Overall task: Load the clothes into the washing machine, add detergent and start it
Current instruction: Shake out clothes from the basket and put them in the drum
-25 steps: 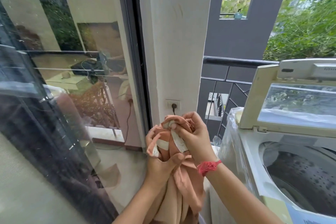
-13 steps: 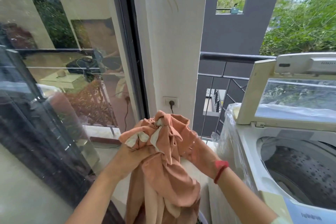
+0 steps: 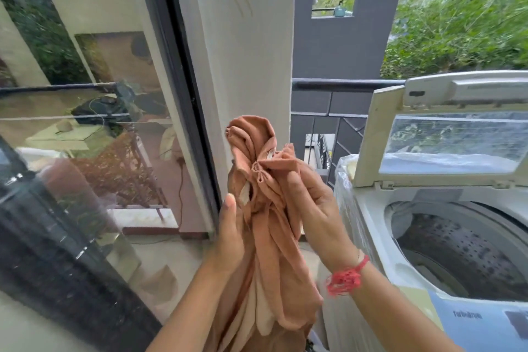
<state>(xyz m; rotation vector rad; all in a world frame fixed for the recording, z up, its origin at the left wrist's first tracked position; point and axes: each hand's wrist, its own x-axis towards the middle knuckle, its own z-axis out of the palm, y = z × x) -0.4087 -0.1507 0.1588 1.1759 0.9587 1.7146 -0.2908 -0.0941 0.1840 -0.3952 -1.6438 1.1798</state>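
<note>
Both hands, left and right, gripped hanging garment; drum lay open rightward, nearer right hand.

A bunched terracotta garment with pale patches is held upright, hanging downward, left of the white top-loading washing machine, whose lid is raised.

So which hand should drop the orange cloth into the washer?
Probably the right hand: it grips the top of the orange cloth and is beside the washer's open drum. The left hand is farther away.
</note>
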